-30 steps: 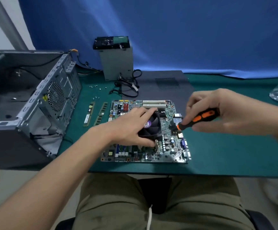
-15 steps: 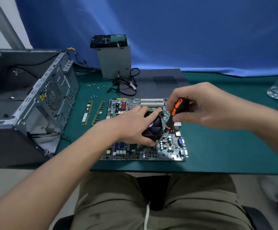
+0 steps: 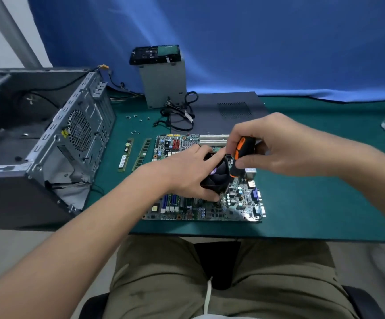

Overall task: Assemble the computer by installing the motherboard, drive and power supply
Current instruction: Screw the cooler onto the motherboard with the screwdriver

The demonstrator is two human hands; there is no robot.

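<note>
Change: the screwdriver [image 3: 238,153] was lying nearly flat out to the right of the cooler [image 3: 216,174] a second ago; the right hand [image 3: 279,148] has swung it in and stood it close to upright, fingers wrapped round the orange-and-black handle, shaft pointing down at the cooler's right edge. The tip is hidden behind the fan, so I can't tell if it's seated in a screw. The left hand [image 3: 184,174] hasn't moved: it grasps the cooler, fingers across the top and thumb on the near side, pinning it to the motherboard [image 3: 210,209]. Read: he's about to drive a cooler mounting screw, so this is board prep, not install. The motherboard lies flat on the green mat [image 3: 313,203] near the front edge, outside the case [image 3: 49,146], which sits open on the left. The power supply [image 3: 164,86] stands at the far side with the drive [image 3: 154,55] on top, neither fitted. Two memory sticks [image 3: 125,155] lie just left of the board, with loose screws [image 3: 136,117] beyond them. All three installs remain pending.
</note>
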